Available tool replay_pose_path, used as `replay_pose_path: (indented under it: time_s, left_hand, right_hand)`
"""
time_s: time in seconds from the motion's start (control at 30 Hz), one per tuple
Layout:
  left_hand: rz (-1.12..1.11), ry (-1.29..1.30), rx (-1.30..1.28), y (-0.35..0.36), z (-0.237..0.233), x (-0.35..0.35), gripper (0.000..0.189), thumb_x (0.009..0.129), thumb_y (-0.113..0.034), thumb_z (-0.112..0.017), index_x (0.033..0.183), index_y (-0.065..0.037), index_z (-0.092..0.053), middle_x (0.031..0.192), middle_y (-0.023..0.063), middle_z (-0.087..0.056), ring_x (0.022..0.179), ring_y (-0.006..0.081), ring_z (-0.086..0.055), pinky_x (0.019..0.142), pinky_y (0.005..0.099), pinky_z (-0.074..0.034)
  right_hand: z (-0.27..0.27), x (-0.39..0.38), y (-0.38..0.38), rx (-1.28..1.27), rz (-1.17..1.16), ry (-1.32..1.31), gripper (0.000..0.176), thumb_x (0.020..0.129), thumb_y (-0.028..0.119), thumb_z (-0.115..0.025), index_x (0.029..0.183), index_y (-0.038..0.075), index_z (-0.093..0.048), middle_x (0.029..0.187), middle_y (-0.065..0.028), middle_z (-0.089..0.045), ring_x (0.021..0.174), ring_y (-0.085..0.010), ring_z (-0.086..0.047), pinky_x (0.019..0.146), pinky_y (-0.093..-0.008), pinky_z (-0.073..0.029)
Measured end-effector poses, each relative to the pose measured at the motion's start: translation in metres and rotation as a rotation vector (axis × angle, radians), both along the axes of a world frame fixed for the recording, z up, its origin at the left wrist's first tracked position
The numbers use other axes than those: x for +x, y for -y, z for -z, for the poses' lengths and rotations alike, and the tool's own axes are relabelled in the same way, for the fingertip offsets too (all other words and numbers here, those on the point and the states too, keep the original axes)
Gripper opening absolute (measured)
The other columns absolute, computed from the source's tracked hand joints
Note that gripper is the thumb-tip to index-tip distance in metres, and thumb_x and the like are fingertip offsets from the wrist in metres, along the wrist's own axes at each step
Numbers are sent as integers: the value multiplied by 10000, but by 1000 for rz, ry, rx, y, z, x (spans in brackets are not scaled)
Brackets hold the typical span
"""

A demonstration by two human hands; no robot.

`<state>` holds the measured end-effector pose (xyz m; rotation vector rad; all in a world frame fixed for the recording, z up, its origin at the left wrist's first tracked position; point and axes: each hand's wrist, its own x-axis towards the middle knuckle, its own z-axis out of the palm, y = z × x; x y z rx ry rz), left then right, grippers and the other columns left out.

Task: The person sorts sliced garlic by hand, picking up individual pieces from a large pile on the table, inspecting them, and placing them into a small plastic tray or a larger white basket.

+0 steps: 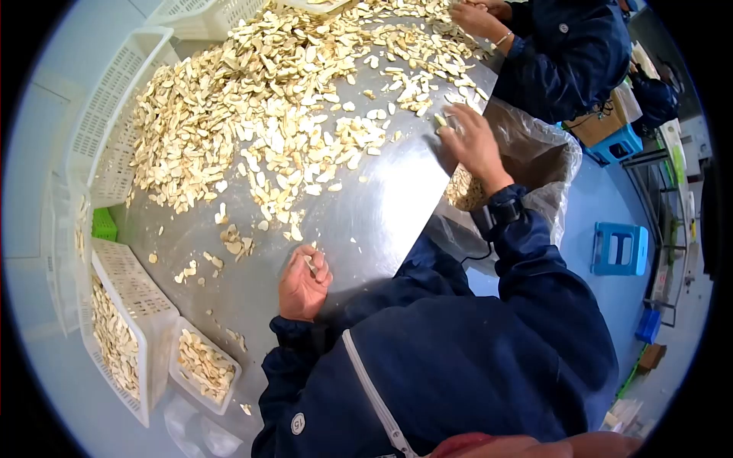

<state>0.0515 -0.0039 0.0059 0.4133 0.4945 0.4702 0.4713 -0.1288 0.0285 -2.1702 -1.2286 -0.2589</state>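
Observation:
A large heap of pale dried slices (252,84) covers the far and left part of the steel table (382,206). My left hand (304,284) rests palm up near the table's front edge, fingers curled round a small pale slice. My right hand (475,146) is over the table's right edge, with a slice (440,120) between thumb and fingertips. Below it, a bin lined with clear plastic (546,149) holds more slices (464,191). A small cluster of slices (237,243) lies left of my left hand.
White perforated crates (114,107) line the left side. A crate (141,298) and a smaller basket (182,366) hold slices. A co-worker (565,57) in dark blue works at the upper right. Blue stools (620,249) stand on the floor at right.

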Motion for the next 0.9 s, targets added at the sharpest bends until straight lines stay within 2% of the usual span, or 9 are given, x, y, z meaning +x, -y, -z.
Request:
replay_pose_path:
  time_s: [0.13, 0.23, 0.3, 0.37, 0.47, 0.63, 0.73, 0.83, 0.9]
  left_hand:
    - [7, -19, -6, -1, 4, -1, 222, 1115, -257, -484, 1243, -106, -586, 964, 35, -547, 775, 136, -484, 700, 306, -423]
    - [4, -3, -1, -1, 6, -2, 228, 1114, -261, -483, 1249, -106, -584, 967, 37, -550, 780, 142, -487, 702, 310, -422]
    - [-10, 21, -4, -1, 7, -5, 232, 1116, -260, -477, 1253, -106, -583, 971, 40, -550, 786, 146, -490, 706, 312, -421]
    - [4, 37, -4, -1, 4, -2, 235, 1120, -255, -466, 1258, -104, -582, 976, 43, -551, 793, 150, -492, 712, 314, -422]
    - [15, 67, -33, -1, 6, -2, 243, 1126, -245, -446, 1262, -94, -579, 983, 52, -549, 803, 155, -494, 723, 318, -428]
    - [25, 76, -23, -3, 6, -2, 248, 1131, -244, -431, 1253, -84, -576, 982, 60, -546, 809, 161, -494, 729, 320, -431]
    - [9, 72, -27, -2, 5, -2, 245, 1128, -247, -438, 1248, -83, -575, 979, 60, -545, 811, 165, -495, 729, 320, -431]
    - [-13, 56, -46, -1, 5, -3, 242, 1123, -251, -452, 1247, -82, -574, 976, 61, -545, 811, 168, -495, 732, 322, -431]
    - [-13, 53, -54, -1, 6, -3, 242, 1120, -253, -460, 1247, -82, -575, 976, 61, -547, 812, 168, -496, 736, 323, -431]
  right_hand:
    - [3, -12, -25, -67, -64, 312, 334, 950, 336, -720, 1200, 115, -725, 1271, -138, -692, 1256, -332, -614, 1084, -472, -453]
    - [19, 10, -22, -13, -36, 127, 256, 929, 301, -735, 1082, 96, -723, 1158, -130, -705, 1129, -356, -646, 995, -483, -489]
    - [19, 20, 5, 18, 75, 155, 117, 891, 166, -748, 949, 72, -708, 985, -141, -705, 897, -394, -667, 799, -489, -532]
    - [33, 39, 34, 23, 175, 224, 116, 887, 122, -739, 984, 69, -702, 988, -144, -702, 895, -388, -672, 795, -485, -539]
    - [20, 43, 58, 39, 203, 227, 141, 930, 140, -701, 1054, 74, -708, 1042, -149, -708, 924, -388, -679, 822, -470, -547]
    - [17, 91, 23, 81, 253, 133, 200, 989, 190, -636, 1129, 69, -714, 1089, -179, -712, 987, -405, -683, 846, -468, -552]
    - [35, 133, 3, 27, 289, 156, 211, 986, 200, -636, 1120, 64, -727, 1049, -204, -714, 989, -418, -682, 844, -476, -553]
    - [27, 137, -6, -170, 355, -59, 215, 976, 198, -636, 1097, 58, -745, 1043, -230, -722, 964, -441, -685, 842, -494, -555]
    - [21, 129, -7, -165, 344, -59, 220, 979, 191, -656, 1100, 32, -747, 1023, -202, -745, 899, -371, -718, 807, -441, -569]
